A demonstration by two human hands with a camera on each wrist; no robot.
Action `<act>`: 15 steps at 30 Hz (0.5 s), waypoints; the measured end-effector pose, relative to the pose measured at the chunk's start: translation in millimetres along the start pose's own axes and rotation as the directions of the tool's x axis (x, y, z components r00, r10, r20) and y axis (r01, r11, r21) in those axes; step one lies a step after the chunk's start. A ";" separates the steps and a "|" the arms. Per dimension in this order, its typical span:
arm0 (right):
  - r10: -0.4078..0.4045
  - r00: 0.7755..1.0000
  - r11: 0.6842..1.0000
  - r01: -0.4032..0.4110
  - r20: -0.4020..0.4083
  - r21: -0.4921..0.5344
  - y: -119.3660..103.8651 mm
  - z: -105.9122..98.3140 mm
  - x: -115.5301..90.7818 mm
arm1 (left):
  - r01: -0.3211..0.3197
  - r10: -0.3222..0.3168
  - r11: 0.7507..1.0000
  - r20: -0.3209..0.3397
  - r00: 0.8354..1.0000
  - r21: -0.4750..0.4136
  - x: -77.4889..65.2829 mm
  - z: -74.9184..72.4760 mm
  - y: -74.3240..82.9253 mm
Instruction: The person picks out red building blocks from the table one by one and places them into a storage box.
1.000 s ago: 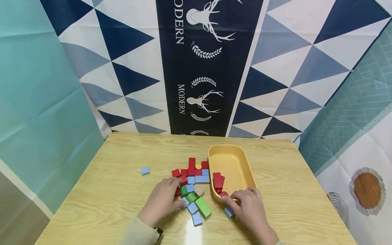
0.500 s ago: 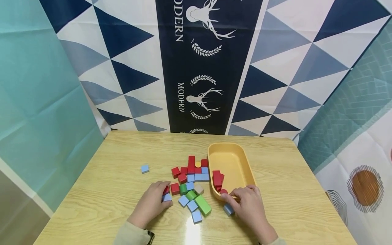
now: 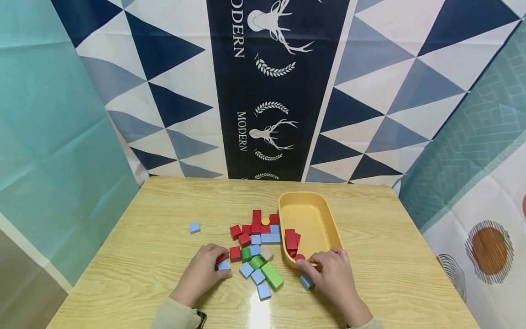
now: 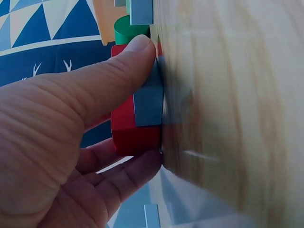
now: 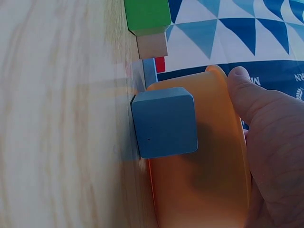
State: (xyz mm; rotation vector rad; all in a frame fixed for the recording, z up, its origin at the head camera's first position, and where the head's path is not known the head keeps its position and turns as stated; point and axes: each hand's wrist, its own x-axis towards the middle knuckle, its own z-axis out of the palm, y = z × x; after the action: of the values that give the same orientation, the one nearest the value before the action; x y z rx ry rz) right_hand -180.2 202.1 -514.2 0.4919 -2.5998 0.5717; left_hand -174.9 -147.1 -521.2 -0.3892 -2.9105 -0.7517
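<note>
Bright head view, glare on table (image 3: 260, 312), dimmer wrist views

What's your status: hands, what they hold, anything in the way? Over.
Left hand holding red block and blue block. Right hand gripping yellow tray by its rim. Possibly in the way: long green block, between the hands.

Could pass right of tray (image 3: 311, 218); blocked leftward by crowded blocks (image 3: 255, 250), at near end by right hand (image 3: 334, 275).
</note>
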 end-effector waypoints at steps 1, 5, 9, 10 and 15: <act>0.001 1.000 1.000 -0.001 0.000 0.001 0.4 0.2 -0.2 | 0.005 -0.005 1.000 -0.004 1.000 -0.010 0.2 0.3 0.3; 0.007 1.000 1.000 -0.007 0.004 0.003 1.5 0.8 -0.5 | 0.072 -0.072 0.994 -0.005 0.997 -0.078 0.8 0.8 0.7; 0.009 1.000 1.000 -0.009 0.010 0.007 1.5 -0.1 -0.2 | 0.122 -0.128 0.987 -0.049 0.991 -0.102 4.1 -4.6 6.0; 0.007 1.000 1.000 -0.007 0.010 0.008 1.6 -0.3 -0.1 | 0.127 -0.135 0.987 -0.071 0.988 -0.101 6.4 -8.0 10.3; 0.007 1.000 1.000 -0.007 0.010 0.007 0.2 0.8 0.0 | 0.039 -0.057 0.994 -0.176 0.983 -0.101 25.9 -26.5 45.3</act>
State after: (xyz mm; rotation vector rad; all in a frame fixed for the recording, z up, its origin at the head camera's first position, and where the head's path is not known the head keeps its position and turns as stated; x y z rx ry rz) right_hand -180.5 201.9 -514.9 0.4895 -2.6108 0.5817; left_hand -186.3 -116.1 -472.9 -0.2465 -2.7320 -0.8885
